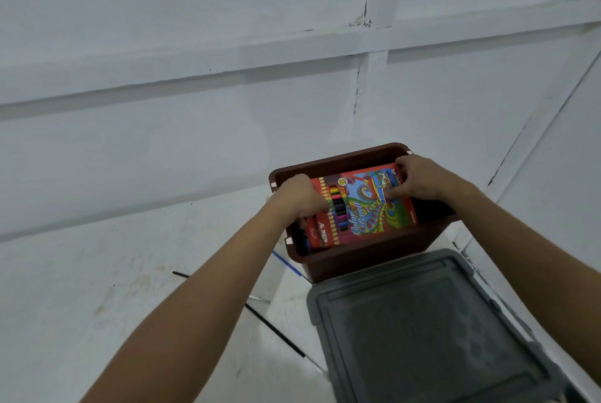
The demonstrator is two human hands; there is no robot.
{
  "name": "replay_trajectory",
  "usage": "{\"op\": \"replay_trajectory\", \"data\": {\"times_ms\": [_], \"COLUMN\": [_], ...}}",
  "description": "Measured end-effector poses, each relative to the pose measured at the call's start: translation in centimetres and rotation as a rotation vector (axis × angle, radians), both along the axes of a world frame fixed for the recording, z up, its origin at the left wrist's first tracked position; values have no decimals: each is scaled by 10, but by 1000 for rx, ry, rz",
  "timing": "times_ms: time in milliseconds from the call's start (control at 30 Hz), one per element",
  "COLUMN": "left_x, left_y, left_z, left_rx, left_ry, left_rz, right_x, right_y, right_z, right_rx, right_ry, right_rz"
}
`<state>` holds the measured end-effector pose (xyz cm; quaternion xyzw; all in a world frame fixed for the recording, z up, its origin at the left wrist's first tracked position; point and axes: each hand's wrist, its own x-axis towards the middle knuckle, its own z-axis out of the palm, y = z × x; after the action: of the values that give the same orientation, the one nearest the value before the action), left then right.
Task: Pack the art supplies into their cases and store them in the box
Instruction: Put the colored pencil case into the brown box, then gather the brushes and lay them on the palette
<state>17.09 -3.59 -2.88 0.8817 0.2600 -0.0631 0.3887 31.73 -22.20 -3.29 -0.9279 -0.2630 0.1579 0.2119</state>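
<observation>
So from the head cam I'm looking down at a brown rectangular plastic box [357, 256] sitting on a white painted surface [130, 272], up against a white panelled wall [227, 44]. Both hands are at the box. A flat red cardboard colour pencil case with a swirly multicolour print [364, 207] sits across the top opening of the box, tilted a bit, and through its little window I can see the row of pencils. The left hand [297, 196] has its fingers curled over the left end of the case, gripping it. The right hand [421, 179] grips the far right end, fingers wrapped over the edge and thumb pressing on the printed face. So both hands are closed on that pencil case, which is partly inside the box, its top face about level with the rim.

There's some dark stuff under the case at the left end of the box, too hidden for me to say what.

Just in front of the box lies a grey rectangular plastic lid [429, 331], flat, touching or nearly touching the box's near wall. To the left of the lid, a thin blue stick [287, 264] and a thin black stick [273, 327] lie loose on the surface.
</observation>
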Motion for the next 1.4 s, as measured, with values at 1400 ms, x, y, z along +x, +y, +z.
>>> {"op": "replay_trajectory", "data": {"times_ms": [1400], "left_x": [-637], "left_y": [343], "left_z": [-92], "left_rx": [330], "left_ry": [6], "left_rz": [1055], "right_x": [-540], "right_y": [477], "right_z": [-102], "right_rx": [290], "right_ry": [356], "right_rz": [800]}}
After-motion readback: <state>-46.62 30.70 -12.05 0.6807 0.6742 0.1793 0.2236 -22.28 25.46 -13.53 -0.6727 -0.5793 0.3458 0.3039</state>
